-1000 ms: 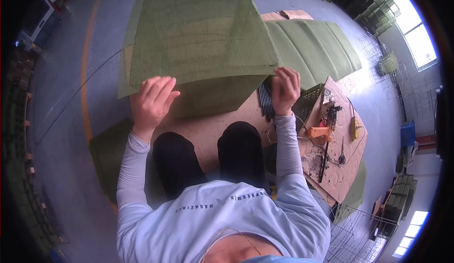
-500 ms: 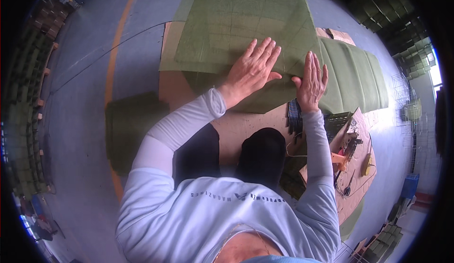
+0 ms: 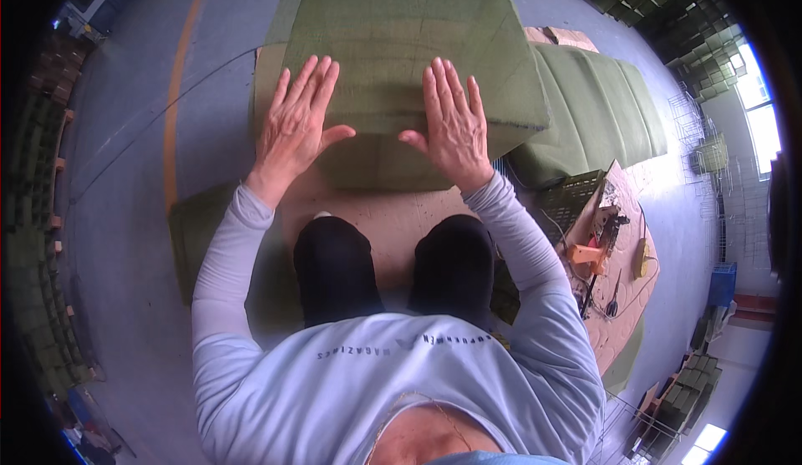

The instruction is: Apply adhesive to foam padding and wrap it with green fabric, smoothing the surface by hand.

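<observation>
Green mesh (image 3: 399, 43), probably longer crosswise

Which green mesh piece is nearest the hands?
The sheer piece straight ahead, beneath left hand and right hand; the ridged piece lies right, the dark piece lower left.

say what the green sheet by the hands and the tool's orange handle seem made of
Green sheet: probably matte plastic or fabric mesh, since tan tones show through. Orange handle: likely plastic, judging by even colour; finish too small to tell.
</observation>
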`<state>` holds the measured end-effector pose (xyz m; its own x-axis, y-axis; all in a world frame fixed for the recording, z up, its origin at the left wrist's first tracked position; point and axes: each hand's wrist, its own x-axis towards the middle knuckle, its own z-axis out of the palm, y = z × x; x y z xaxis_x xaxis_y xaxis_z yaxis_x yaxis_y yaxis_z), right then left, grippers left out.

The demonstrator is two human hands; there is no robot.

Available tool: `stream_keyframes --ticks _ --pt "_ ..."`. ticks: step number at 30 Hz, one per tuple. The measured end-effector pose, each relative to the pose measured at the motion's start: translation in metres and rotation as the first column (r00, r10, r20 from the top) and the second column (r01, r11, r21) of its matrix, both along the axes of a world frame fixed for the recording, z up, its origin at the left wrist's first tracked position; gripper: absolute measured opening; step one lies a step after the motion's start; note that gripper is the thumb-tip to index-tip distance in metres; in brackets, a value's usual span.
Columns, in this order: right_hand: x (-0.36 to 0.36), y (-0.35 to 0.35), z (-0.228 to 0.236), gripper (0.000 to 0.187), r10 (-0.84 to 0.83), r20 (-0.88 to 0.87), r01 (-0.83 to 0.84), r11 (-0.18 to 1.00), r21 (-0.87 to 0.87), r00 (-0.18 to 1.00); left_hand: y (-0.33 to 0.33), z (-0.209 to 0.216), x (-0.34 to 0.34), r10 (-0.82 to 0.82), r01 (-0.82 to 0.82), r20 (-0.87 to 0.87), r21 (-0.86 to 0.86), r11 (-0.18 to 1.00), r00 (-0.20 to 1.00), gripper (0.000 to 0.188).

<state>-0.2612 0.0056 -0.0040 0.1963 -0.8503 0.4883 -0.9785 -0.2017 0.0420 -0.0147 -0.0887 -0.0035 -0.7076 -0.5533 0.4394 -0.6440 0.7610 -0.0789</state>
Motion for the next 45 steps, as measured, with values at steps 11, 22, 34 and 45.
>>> stream_keyframes --ticks 11,22,34,45 --pt "0.108 -0.036 0.0 0.106 0.184 0.048 -0.187 0.98 0.068 0.982 -0.011 -0.01 0.045 -0.033 0.152 -0.338 0.332 0.931 0.941 0.06" --pt "0.166 -0.049 -0.01 0.108 0.171 0.208 -0.149 0.982 -0.115 0.963 -0.024 -0.003 0.054 0.261 0.695 -0.786 0.618 0.367 0.561 0.071" --pt "-0.058 0.027 -0.015 0.087 -0.179 0.141 0.19 0.979 -0.074 0.974 0.003 0.002 -0.006 -0.058 0.058 -0.026 -0.014 0.998 0.998 0.064" --pt "-0.093 0.04 0.001 0.075 -0.301 0.168 0.324 0.937 -0.132 0.939 -0.02 0.003 0.044 0.006 0.091 -0.222 0.424 0.901 0.975 0.071"
